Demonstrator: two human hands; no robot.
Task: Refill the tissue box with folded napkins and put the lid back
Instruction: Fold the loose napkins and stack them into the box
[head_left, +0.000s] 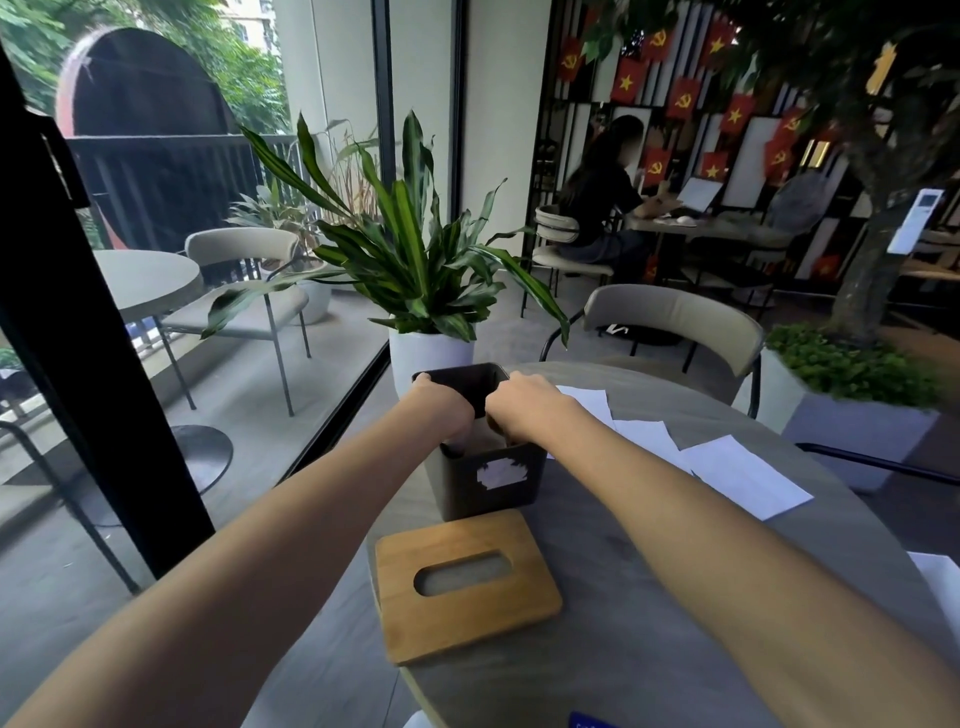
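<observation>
A dark open tissue box stands on the round grey table near its left edge. My left hand and my right hand both reach down into its open top, with the fingers hidden inside, so whatever they hold cannot be seen. The wooden lid with an oval slot lies flat on the table just in front of the box. Several white napkins lie spread on the table to the right of the box.
A potted plant in a white pot stands on the floor just beyond the box. A grey chair sits behind the table. More white paper lies at the right edge. A person sits at a far table.
</observation>
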